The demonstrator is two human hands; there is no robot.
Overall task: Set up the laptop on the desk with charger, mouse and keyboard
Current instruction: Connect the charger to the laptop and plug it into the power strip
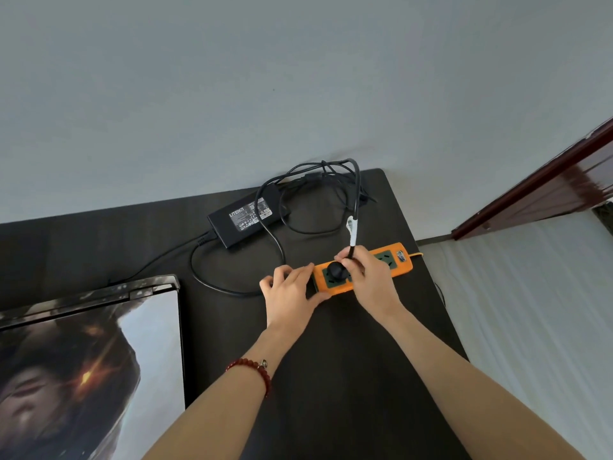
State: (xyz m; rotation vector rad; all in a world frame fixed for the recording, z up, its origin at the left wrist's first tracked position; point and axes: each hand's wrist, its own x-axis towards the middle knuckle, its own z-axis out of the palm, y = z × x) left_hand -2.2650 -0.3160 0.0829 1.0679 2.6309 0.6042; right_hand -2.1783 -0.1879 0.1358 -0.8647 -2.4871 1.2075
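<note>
We see a matte black desk (348,376) set against a plain grey wall (232,78), and on it a long orange power strip (391,260) with dark green socket faces, lying near the desk's right edge. Our right hand (371,280) curls its fingers around a round black plug (335,270), which sits on the strip's socket nearest the left end; we cannot tell how deep the pins are seated. Our left hand (292,290) lies flat with straight fingers, thumb and palm braced against the strip's left end, holding nothing. A string of glossy red beads (253,370) circles the left wrist. From the plug a thick rubbery black cable (356,190), wrapped in a white tag partway up, arches to a tangled loop at the wall. Just left of that tangle rests the flat, rectangular black charger brick (243,217), its label facing up, with a thinner cord curving toward the laptop (89,360). The laptop stands at the desk's left, its glossy screen showing a dark picture. A dark red wooden door frame (544,187) slants at the right.
</note>
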